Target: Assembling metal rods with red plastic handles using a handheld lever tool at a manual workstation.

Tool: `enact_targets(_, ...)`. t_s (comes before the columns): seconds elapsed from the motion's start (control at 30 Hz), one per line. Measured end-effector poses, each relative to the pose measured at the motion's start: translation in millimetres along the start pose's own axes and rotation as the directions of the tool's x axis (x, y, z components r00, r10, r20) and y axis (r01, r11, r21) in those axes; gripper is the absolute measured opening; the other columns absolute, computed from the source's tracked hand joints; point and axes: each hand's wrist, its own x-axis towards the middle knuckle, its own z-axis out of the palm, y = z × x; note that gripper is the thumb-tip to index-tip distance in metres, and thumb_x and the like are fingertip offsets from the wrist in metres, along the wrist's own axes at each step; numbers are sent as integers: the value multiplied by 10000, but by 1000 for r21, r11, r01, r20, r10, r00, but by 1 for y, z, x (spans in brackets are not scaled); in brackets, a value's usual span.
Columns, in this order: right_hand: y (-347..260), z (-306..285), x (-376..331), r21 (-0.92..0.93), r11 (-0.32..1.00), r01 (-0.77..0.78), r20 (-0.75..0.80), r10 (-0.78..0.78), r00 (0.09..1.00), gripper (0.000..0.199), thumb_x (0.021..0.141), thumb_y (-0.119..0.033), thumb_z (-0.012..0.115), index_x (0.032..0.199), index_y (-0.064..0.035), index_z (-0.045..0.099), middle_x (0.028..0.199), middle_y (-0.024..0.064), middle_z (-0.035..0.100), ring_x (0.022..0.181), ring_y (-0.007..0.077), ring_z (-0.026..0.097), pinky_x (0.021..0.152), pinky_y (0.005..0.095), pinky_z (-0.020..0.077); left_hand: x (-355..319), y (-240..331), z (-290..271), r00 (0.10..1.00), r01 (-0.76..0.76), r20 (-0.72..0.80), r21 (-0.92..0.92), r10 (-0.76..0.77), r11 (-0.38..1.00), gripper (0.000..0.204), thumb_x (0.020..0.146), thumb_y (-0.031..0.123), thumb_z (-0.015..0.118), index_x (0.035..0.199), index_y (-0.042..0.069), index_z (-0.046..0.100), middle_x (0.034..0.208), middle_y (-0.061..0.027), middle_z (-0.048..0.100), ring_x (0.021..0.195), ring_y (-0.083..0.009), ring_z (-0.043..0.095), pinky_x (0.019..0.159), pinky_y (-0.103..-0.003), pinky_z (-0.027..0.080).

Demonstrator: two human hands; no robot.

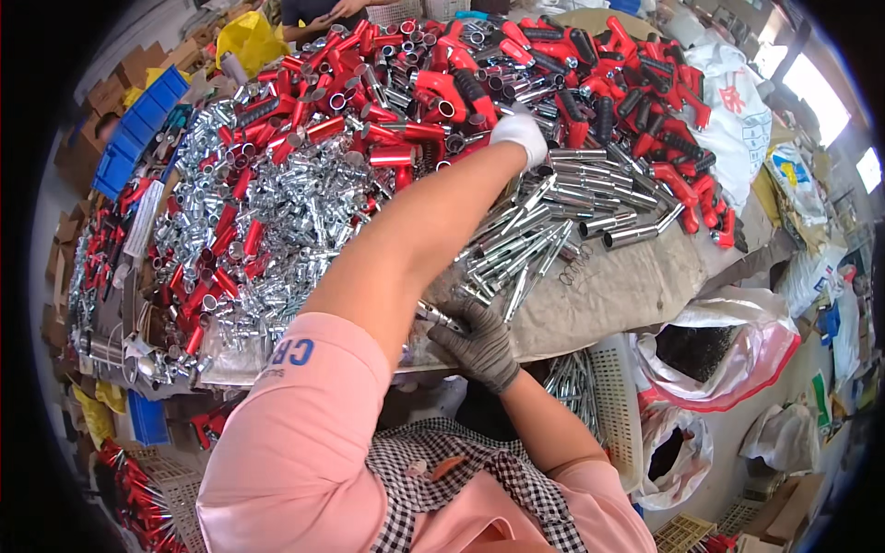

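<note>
Left hand [519, 135] reaches into red handles [590, 64], grip unclear. Right hand [479, 346] pinches a metal tube [441, 318] at the desk [636, 286] edge; steel tubes [553, 221] crowd between.

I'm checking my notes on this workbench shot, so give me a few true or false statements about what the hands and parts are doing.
1. The left hand, in a white glove, reaches into the pile of red handles. True.
2. The right hand is bare. False: it wears a grey glove.
3. The right hand holds a silver metal part at the table's near edge. True.
4. The silver tubes lie in a blue bin. False: they lie loose on the cloth-covered table.
5. A white basket stands below the table. True.
</note>
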Motion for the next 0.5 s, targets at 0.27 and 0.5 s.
enact_targets(0.27,13,-1,0,253,965,68,-23,-64,998,362,830,-78,778,1154,-16,629,1064,73,661,962,146,622,807,293,545,-123,-39,-173,940,-342,-115,-262,322,903,455,822,313,728,1162,21,657,870,-118,697,737,-139,679,614,-296,547)
enact_targets(0.5,2,5,-14,182,955,233,58,-247,967,336,818,-42,749,1126,28,635,1049,83,672,1021,149,609,896,318,501,-296,-169,-229,999,-42,-22,-433,36,900,428,876,329,727,1091,-26,622,867,-49,633,730,-112,612,636,-248,487)
